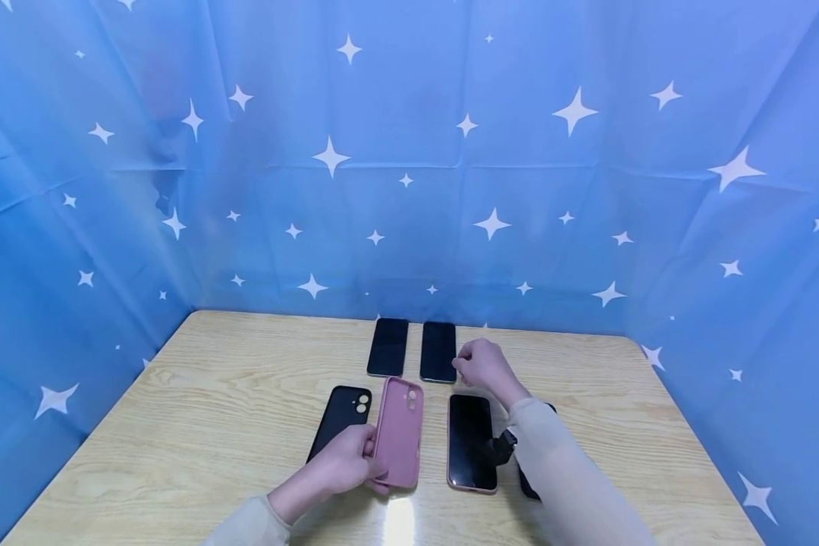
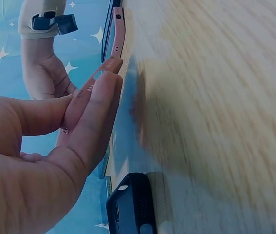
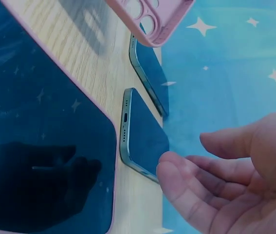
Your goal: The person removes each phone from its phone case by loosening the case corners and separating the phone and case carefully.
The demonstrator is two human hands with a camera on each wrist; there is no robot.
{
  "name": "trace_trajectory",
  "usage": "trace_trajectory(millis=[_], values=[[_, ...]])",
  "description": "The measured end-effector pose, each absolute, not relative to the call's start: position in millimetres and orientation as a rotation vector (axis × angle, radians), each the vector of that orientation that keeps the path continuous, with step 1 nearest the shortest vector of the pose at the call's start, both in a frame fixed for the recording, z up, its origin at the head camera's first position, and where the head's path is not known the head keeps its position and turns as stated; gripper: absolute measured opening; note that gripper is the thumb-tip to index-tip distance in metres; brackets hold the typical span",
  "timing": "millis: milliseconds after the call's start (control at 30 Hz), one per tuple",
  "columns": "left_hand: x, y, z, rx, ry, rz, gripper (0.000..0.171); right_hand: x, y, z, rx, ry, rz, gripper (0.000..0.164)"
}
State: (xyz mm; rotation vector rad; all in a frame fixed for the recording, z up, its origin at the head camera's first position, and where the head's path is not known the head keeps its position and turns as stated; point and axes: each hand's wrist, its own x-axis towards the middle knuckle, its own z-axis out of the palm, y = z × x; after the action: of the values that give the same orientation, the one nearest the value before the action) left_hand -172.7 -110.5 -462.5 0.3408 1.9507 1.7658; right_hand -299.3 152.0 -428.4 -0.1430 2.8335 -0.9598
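Jutting from left grip (image 1: 344, 458): pink case (image 1: 400, 432)

Plain off-white cloth makes up the person's left sleeve (image 1: 250, 523) and right sleeve (image 1: 576, 481), both long and unpatterned. A small black device (image 2: 65, 24) with a blocky outline sits strapped over the right sleeve near its cuff (image 1: 524, 411), a dark band showing against the pale fabric. The fingers (image 3: 189, 195) are bare.

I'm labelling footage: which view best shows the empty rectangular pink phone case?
The head view: the empty rectangular pink phone case shows nearly whole, inside facing us, one corner behind the left hand. The left wrist view shows it nearly edge-on; the right wrist view, only its camera-cutout end.
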Motion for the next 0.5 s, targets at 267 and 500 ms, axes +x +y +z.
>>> trace_trajectory(millis=[267,500], values=[[-173.7,-108.5,-463.5,0.296,2.002,1.719,0.027,-292.5,156.1,-428.3,-0.141,2.853,-0.962,0.023],[-173.3,-106.9,-460.6,0.252,2.148,1.605,0.009,-287.9,159.7,-432.9,-0.127,2.866,-0.978,0.02]])
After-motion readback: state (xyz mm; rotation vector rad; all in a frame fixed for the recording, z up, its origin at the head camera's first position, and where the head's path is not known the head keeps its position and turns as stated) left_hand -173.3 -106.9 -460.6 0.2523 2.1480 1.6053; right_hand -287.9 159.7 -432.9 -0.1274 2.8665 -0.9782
